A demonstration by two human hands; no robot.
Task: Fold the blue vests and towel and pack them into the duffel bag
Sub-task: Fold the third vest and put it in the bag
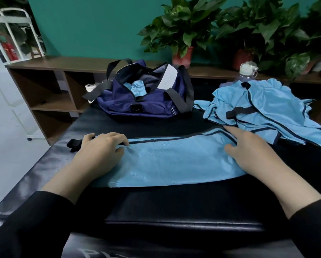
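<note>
**Both hands flat on a half-folded vest**

Left hand [102, 151] palm down on the left end of a blue vest [174, 162], fingers bent and spread, tips pressing the dark-trimmed far edge; nothing clasped, only pinning the cloth. Black strap tab [74, 144] poking out from under that hand to its left.

Right hand [249, 148] palm down on the vest's right end, fingers loosely extended, index reaching toward the far right; open, pressing rather than gripping. Black sleeves [34, 216] on both forearms.

Vest stretched as a long band between the two hands, lying flat on a black padded mat [174, 202].

Just beyond the right hand, nearly touching its index fingertip: heap of blue vests [264, 112], unfolded, crumpled, black straps and dark piping showing. Behind the heap, a clear bottle [247, 72] with pale cap, mostly hidden.

Beyond the gap between the hands, nearer the left: navy duffel bag [146, 94], unzipped, mouth gaping, black handles flopped to either side. Blue fabric [137, 88] visible inside; vest or towel, cannot tell. White label on inner flap.

Far beyond both hands: brown shelf unit [53, 86] along a teal wall, potted plants [185, 30] on top.
</note>
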